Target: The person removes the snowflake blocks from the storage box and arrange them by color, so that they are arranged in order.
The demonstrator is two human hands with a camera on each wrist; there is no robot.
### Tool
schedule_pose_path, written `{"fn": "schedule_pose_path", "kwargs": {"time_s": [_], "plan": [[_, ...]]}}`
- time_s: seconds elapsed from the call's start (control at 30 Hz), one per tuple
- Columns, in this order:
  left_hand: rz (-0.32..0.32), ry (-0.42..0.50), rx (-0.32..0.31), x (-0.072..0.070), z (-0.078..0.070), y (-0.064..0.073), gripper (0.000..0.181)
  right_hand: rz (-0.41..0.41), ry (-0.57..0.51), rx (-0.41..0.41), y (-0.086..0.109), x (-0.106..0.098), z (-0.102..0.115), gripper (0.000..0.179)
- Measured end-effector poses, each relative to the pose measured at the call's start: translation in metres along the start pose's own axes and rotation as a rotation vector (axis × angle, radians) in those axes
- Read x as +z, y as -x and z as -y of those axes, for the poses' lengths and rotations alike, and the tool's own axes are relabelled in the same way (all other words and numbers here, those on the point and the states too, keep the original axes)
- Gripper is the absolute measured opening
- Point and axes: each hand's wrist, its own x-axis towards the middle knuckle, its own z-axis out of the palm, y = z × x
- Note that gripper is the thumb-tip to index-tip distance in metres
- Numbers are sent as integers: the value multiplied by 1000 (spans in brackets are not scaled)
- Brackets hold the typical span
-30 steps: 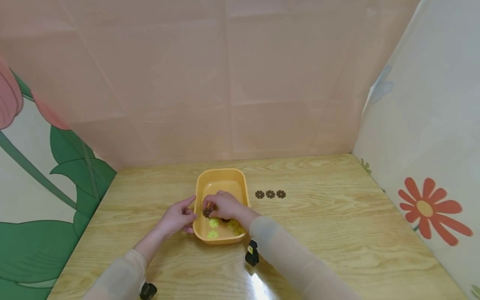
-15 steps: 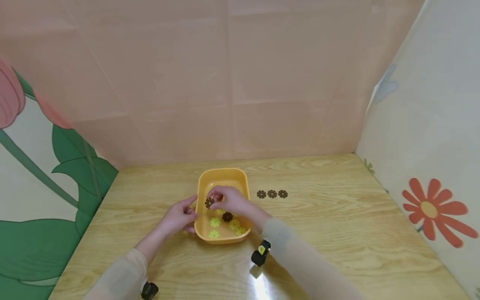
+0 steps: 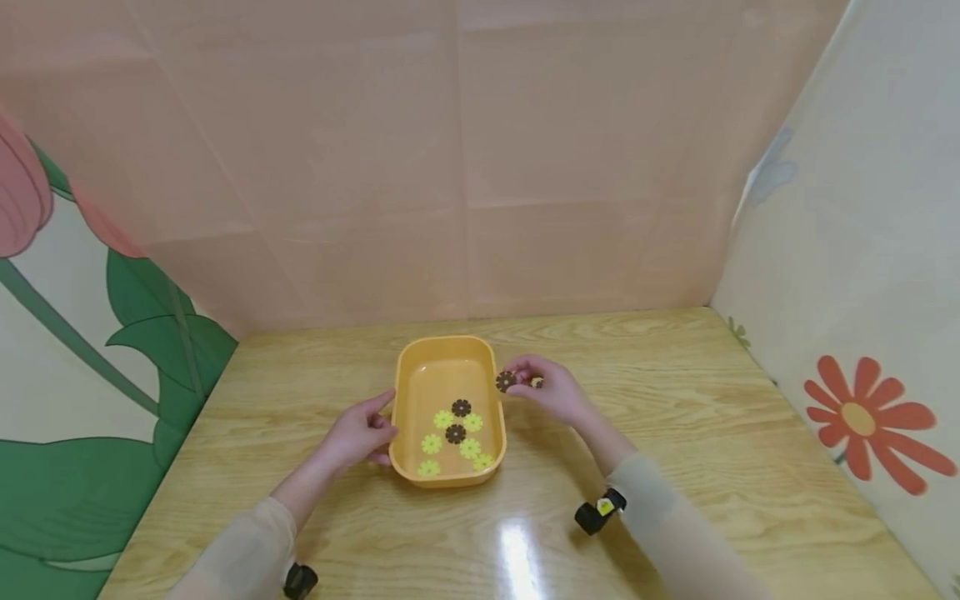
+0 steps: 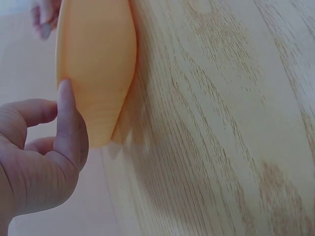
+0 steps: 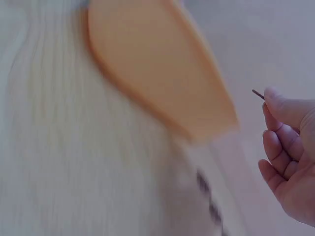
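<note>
Flower (image 3: 506,382), brown, is pinched between the thumb and fingertips of your right hand (image 3: 553,393). Just left of those fingers is the right rim of the tray (image 3: 442,379). Your left hand (image 3: 358,435) has its fingers apart, touching the tray's left side. Inside the tray, between your two hands' fingers, lie two brown flowers (image 3: 455,434) and six yellow flowers (image 3: 431,444). Past your right fingers, dark pieces (image 5: 202,181) sit blurred on the table (image 3: 712,433).
</note>
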Motion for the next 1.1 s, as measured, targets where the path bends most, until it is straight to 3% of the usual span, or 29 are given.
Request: {"fn": "schedule_pose_path", "kwargs": {"time_s": [0.23,0.4,0.6,0.8,1.1], "plan": [[4,9,-8,1,0,0,68,-132,37,118,38,-49,-67,29],[4,12,-6,0,0,0,68,-169,158,246,52,-74,-94,32],[11,20,1,0,-1,0,68,-135,258,294,52,-83,-102,34],[9,26,-1,1,0,0,68,-136,372,268,49,-79,-102,31],[1,23,-7,2,-1,0,68,-146,460,252,47,-75,-102,30]]}}
